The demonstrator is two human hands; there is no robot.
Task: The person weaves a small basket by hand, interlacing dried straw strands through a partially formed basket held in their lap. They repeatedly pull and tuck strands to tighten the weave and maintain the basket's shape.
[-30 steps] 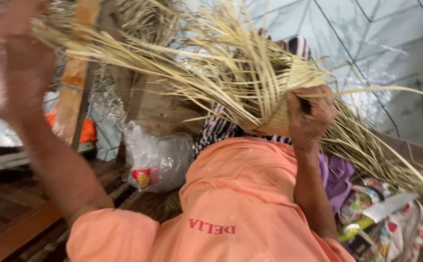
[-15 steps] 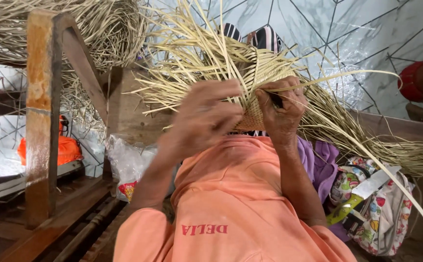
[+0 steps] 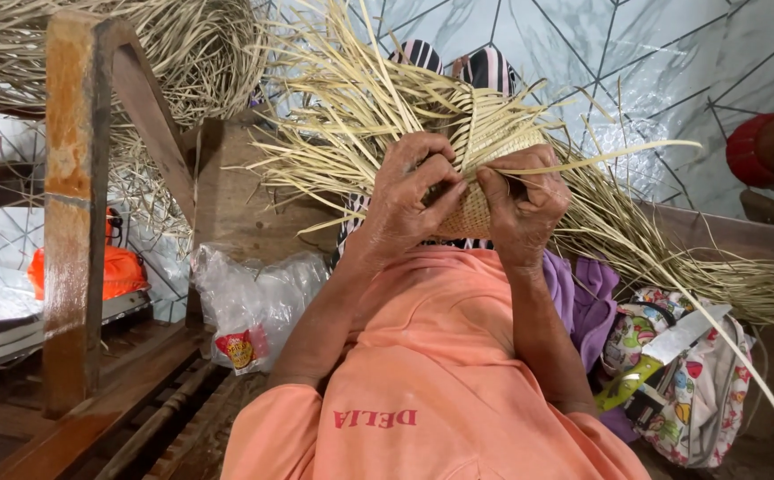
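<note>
I see both hands raised in front of the orange shirt (image 3: 440,356), closed on a small woven straw piece (image 3: 480,209) held just above the chest. My left hand (image 3: 414,200) pinches the woven edge with thumb and fingers curled over it, while my right hand (image 3: 525,209) grips the other side, thumb pressed on the weave. Loose straw strands (image 3: 360,116) fan up and out from the piece on every side. To do this well, I judge each strand should be pulled snug against the woven piece before the next is crossed, with the thumbs pinning the last crossing so it cannot slip. A wooden frame (image 3: 71,204) stands well to the left of the piece.
</note>
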